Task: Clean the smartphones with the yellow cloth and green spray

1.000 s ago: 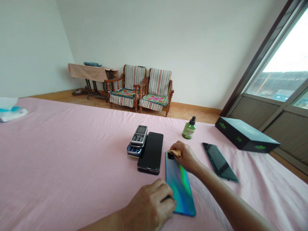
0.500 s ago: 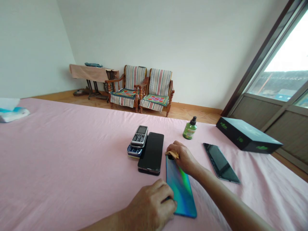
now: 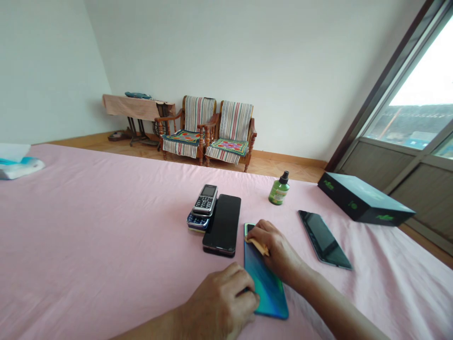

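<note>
A phone with a shiny blue-green back (image 3: 266, 283) lies face down on the pink sheet (image 3: 106, 226). My left hand (image 3: 221, 304) is curled over the phone's near left edge and grips it. My right hand (image 3: 274, 248) presses a small tan cloth (image 3: 257, 245) onto the phone's upper half, fingers closed on the cloth. Only the cloth's edge shows under the fingers.
Left of the phone lie a black smartphone (image 3: 223, 224) and two stacked keypad phones (image 3: 202, 206). Another dark phone (image 3: 323, 239) lies to the right, with a green spray bottle (image 3: 279, 189) and a black box (image 3: 364, 203) beyond. Tissues (image 3: 16, 163) sit far left.
My right hand with the cloth has slid down the phone's back toward me, uncovering the phone's top end. My left hand has stayed put.
</note>
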A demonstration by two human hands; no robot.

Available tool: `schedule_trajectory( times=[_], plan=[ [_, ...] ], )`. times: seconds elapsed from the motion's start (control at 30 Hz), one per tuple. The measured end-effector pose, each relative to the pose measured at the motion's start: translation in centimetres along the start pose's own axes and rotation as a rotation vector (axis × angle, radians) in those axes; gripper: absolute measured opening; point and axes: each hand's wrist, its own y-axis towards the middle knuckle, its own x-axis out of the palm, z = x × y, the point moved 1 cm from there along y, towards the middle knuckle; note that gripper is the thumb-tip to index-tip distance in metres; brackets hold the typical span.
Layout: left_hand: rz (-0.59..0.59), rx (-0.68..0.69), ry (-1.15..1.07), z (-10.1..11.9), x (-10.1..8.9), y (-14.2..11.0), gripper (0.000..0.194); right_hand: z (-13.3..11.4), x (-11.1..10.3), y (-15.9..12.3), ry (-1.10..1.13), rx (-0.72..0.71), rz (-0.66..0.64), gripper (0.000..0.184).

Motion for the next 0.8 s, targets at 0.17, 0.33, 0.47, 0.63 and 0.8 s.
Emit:
schedule_trajectory(
  times=[0.17, 0.33, 0.47, 0.63, 0.8],
  plan=[
    [0.008, -0.058, -0.005, 0.9, -0.6, 0.1, 0.008, -1.0, -0.4, -1.4, 0.110, 0.011, -0.033, 0.050],
    [0.002, -0.023, -0.040, 0.5, -0.3, 0.0, 0.006, -0.3, -1.0, -1.6, 0.205, 0.077, 0.045, 0.041],
    [-0.006, -0.003, -0.050, -0.2, 0.2, -0.1, 0.007, 1.4, -0.5, -0.9, 0.075, 0.140, 0.176, 0.031],
    [-0.018, -0.011, -0.039, 0.0, 0.2, -0.1, 0.006, 1.0, 0.9, 0.0, -0.032, 0.074, 0.145, 0.042],
    [-0.014, -0.018, -0.023, 0.0, 0.4, -0.1, 0.010, 0.1, 1.0, 0.2, -0.003, 0.042, 0.116, 0.040]
  ],
)
